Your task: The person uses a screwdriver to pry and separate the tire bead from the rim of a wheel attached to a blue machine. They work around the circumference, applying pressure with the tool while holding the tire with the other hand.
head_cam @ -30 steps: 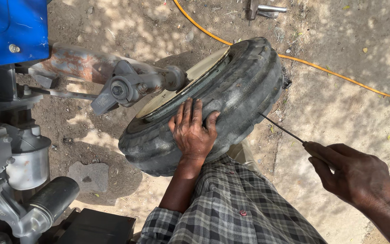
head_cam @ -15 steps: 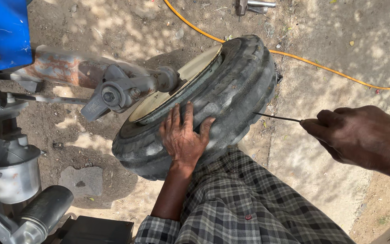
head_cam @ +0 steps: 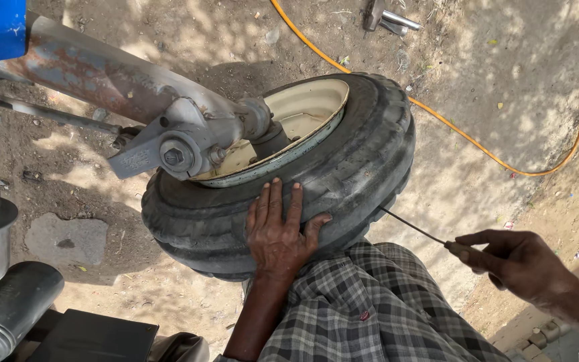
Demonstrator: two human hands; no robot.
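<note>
A black ribbed tyre (head_cam: 363,154) on a cream rim (head_cam: 303,114) hangs on a rusty grey axle and hub (head_cam: 175,151) of a blue machine. My left hand (head_cam: 277,231) lies flat on the tyre's tread, fingers spread. My right hand (head_cam: 521,263) grips the handle of a thin metal rod tool (head_cam: 413,228) whose tip meets the tyre's lower right side. My checked trouser leg (head_cam: 370,308) presses against the tyre from below.
An orange hose (head_cam: 464,137) snakes over the dirt ground behind the tyre. Metal tools (head_cam: 390,17) lie at the top. Grey and black machine parts (head_cam: 1,295) fill the left lower corner. Bricks (head_cam: 537,335) sit at the bottom right.
The view has moved closer to the wheel. My right hand has shifted with the rod, keeping its tip at the tyre. My left hand stays on the tread.
</note>
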